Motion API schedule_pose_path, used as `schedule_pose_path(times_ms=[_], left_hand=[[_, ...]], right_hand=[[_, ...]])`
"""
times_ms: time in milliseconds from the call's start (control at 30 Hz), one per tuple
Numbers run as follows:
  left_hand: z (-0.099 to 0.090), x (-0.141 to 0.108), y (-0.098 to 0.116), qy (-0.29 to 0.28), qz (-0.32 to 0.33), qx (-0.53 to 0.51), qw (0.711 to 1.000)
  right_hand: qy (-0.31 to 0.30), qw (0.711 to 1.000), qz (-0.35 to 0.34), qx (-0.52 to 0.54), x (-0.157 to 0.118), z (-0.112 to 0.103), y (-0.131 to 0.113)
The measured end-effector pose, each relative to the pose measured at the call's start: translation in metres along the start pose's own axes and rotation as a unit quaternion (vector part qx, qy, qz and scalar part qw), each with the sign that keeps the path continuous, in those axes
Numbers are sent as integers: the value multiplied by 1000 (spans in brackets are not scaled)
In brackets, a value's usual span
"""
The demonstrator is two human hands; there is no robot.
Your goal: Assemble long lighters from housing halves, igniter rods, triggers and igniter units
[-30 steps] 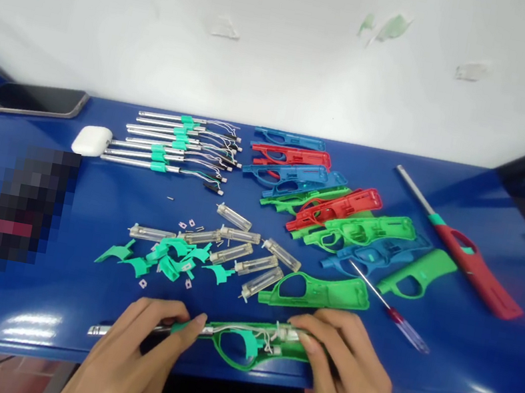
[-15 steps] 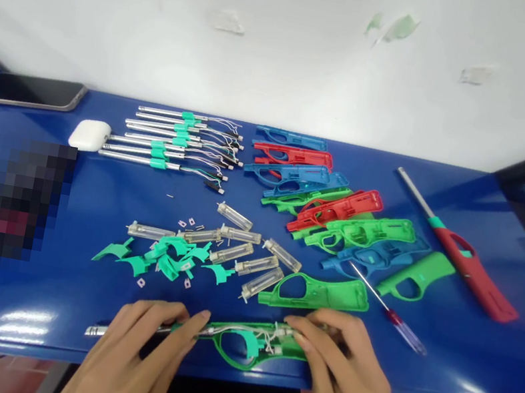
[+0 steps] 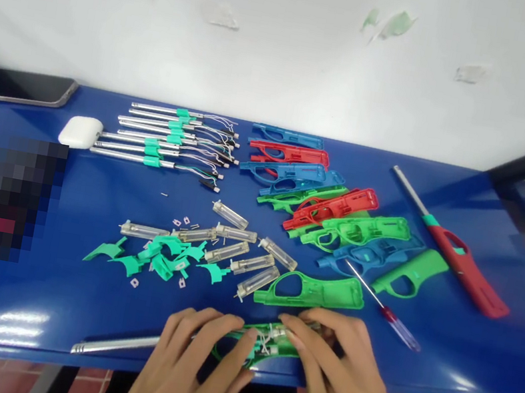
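A green lighter half-shell [image 3: 284,348] lies at the table's front edge, between my two hands. White wires [image 3: 266,341] and part of a clear fuel tank [image 3: 277,332] show inside it. A metal lighter tube [image 3: 117,344] sticks out on the left, at a slant. My left hand [image 3: 199,365] is closed around the shell near the trigger opening, hiding much of the trigger area. My right hand [image 3: 345,374] grips the handle end, its thumb and forefinger at the tank, most of which the fingers cover. Just beyond lies another green half-shell [image 3: 336,295].
Clear fuel tanks [image 3: 253,264] and teal triggers [image 3: 163,266] lie mid-table. Behind are metal tubes with wires [image 3: 150,143] and coloured half-shells [image 3: 287,172]. At right are a screwdriver [image 3: 399,327] and a red lighter [image 3: 469,277]; at left, a white case [image 3: 81,132] and phone [image 3: 18,85].
My left hand has moved right, from the tube to the trigger area of the shell. The tube's tip now slants toward the front edge. My right hand stays at the handle end.
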State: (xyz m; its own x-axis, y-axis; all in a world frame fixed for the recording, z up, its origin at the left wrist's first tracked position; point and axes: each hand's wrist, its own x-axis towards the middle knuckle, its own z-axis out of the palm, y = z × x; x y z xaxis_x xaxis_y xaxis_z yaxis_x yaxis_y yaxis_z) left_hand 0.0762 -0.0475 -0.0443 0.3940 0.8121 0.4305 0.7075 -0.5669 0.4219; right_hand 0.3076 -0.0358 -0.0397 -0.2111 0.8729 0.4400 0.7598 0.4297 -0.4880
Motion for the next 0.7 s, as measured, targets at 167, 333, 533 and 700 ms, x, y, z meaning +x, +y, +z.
schedule_pose_path(times_ms=[167, 333, 533, 700], left_hand=[[-8, -8, -8, -69, 25, -1, 997], [-8, -20, -16, -111, 44, -10, 993], [-5, -19, -13, -75, 39, -18, 996], [-4, -13, -8, -69, 45, 20, 996]], right_hand=[[-6, 1000, 5, -2, -1, -1, -2], [1, 1000, 23, 11, -2, 2, -2], [5, 999, 29, 27, -2, 2, -4], [6, 999, 32, 40, 0, 2, -5]])
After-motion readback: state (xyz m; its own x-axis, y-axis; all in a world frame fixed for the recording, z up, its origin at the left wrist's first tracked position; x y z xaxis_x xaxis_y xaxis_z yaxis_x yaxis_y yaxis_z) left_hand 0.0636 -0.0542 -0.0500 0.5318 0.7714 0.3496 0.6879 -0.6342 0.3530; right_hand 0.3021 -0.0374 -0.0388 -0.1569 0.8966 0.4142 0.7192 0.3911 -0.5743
